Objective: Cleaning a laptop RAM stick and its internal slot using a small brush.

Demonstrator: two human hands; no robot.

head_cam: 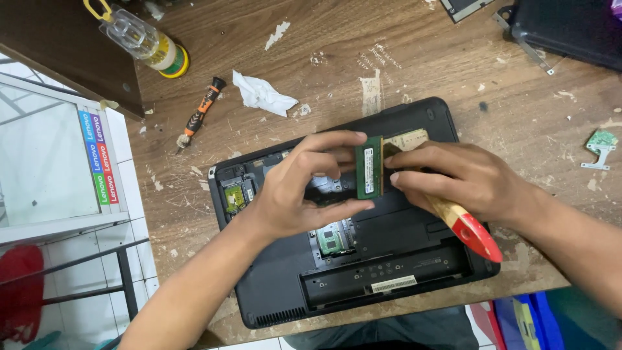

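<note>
Left hand (295,188) pinches a green memory module (369,167) upright between thumb and fingertips, held above the open underside of a black laptop (389,259); right hand (453,175) is closed round a brush (463,223) with a wood handle and red tip, bristles touching the module's edge. Laptop lies bottom-up on a scuffed wooden table (518,110), bay cover off, boards showing. Further out on the table: crumpled tissue (261,94), small orange-black screwdriver (199,114), clear bottle (144,40) top left, small green board (600,144) far right.
</note>
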